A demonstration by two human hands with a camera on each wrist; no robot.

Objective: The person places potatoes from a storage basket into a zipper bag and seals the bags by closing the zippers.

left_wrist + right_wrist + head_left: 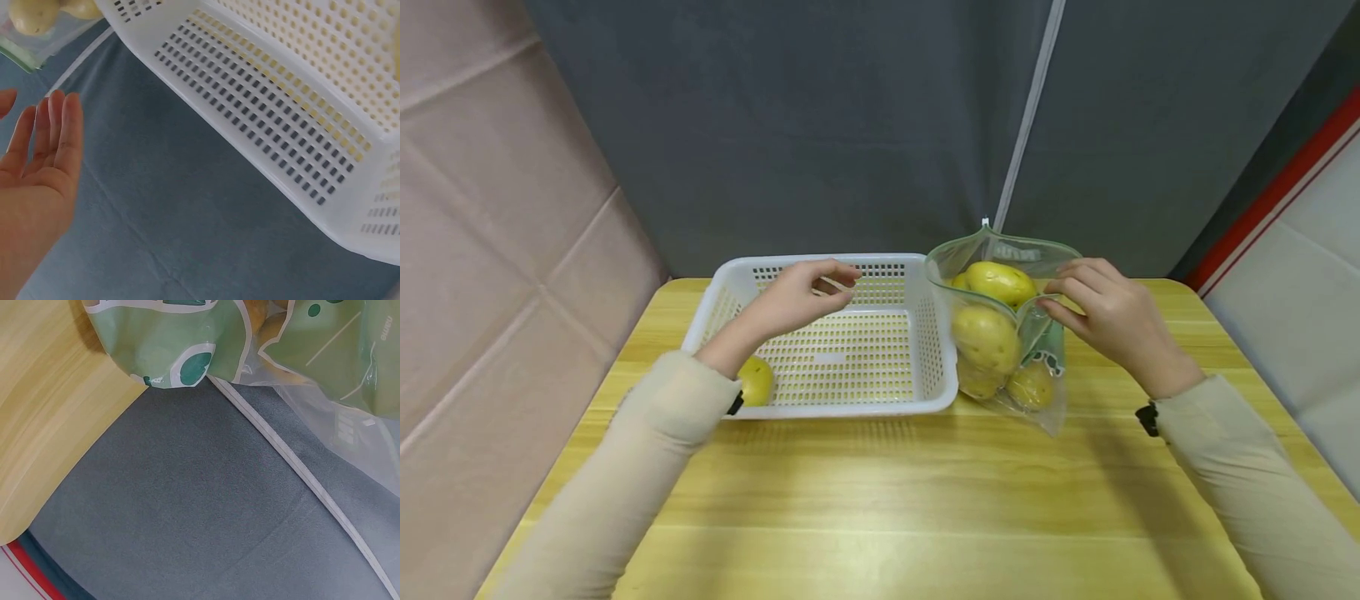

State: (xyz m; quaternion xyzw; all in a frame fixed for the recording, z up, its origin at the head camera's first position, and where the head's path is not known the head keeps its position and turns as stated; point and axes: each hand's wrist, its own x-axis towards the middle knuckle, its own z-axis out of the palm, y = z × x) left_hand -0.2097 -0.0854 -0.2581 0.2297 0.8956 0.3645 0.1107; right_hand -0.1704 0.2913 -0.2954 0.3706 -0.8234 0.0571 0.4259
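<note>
My right hand (1108, 312) pinches the right side of the green-edged rim of a clear zip bag (1047, 337), its thumb and fingertips on the plastic. The bag's mouth gapes, and several yellow potatoes (985, 337) fill it. In the right wrist view the bag's green printed side (144, 340) shows, with the hand out of sight. My left hand (801, 296) hovers over a white plastic basket (842, 410) with fingers loosely bent and nothing in them. One potato (756, 382) lies in the basket's front left corner, partly behind my left wrist.
Basket and bag stand side by side on a wooden table (880, 500), toward its far edge. A dark grey curtain (820, 150) with a pale seam hangs just behind. A pinkish padded wall (497, 275) rises at left, a white panel (1315, 292) at right.
</note>
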